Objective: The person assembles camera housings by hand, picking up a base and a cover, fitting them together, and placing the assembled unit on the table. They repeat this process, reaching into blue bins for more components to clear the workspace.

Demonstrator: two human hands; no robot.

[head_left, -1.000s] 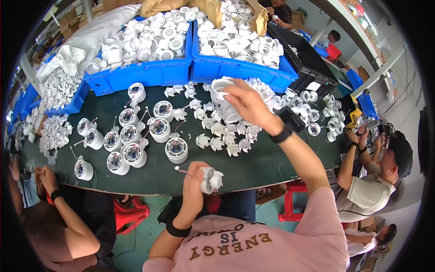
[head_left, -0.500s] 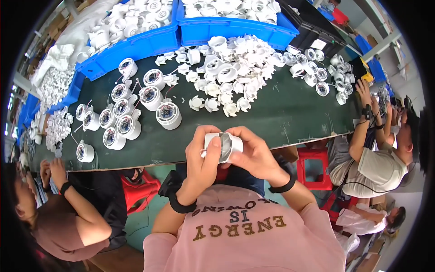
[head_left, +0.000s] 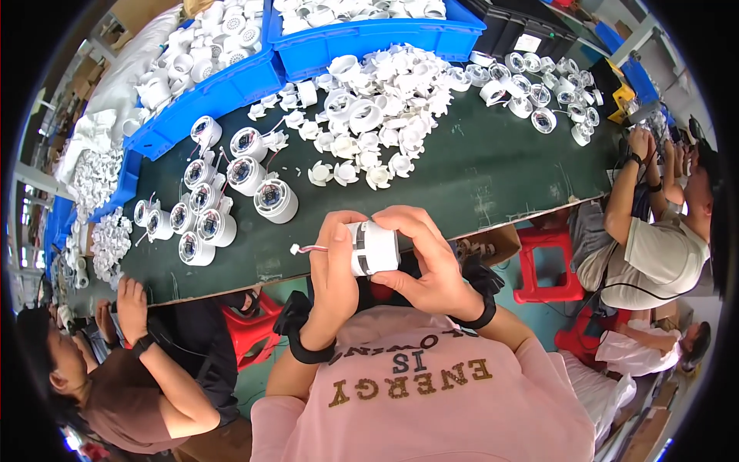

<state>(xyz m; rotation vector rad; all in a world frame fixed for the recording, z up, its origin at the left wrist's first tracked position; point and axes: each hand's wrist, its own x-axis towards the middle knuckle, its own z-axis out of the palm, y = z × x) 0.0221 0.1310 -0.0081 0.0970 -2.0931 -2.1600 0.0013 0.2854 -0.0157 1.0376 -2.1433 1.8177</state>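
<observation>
Housing (head_left: pixel 376 248) — white, round and tipped on its side — is resting between both hands, by the near edge of the counter (head_left: pixel 485 173). Left hand (head_left: pixel 333 269) is curling closely around its left end, while the right hand (head_left: pixel 433 266) is spreading wider, fingers along the far side and thumb along the near one; both are gripping it. Dark patches are showing on its side near the left hand; whether they are gaps or inner parts, I cannot tell. A thin wire (head_left: pixel 314 248) is jutting out past the left hand, its plug (head_left: pixel 295 249) pointing left.

Good handling is probably depending on holding both ends in one straight line, pressing evenly rather than squeezing one edge. The wire is calling for care too: leaving it loose and outside the grip should be sparing it a pinch or a tug.

Beyond, finished-looking lens units (head_left: pixel 275 202) are standing to the left, petal pieces (head_left: pixel 377 177) are lying in front of a loose white heap (head_left: pixel 416 96), and small lens parts (head_left: pixel 543 120) are sitting off right. Farthest back, a blue bin (head_left: pixel 377 48) is holding more white pieces.
</observation>
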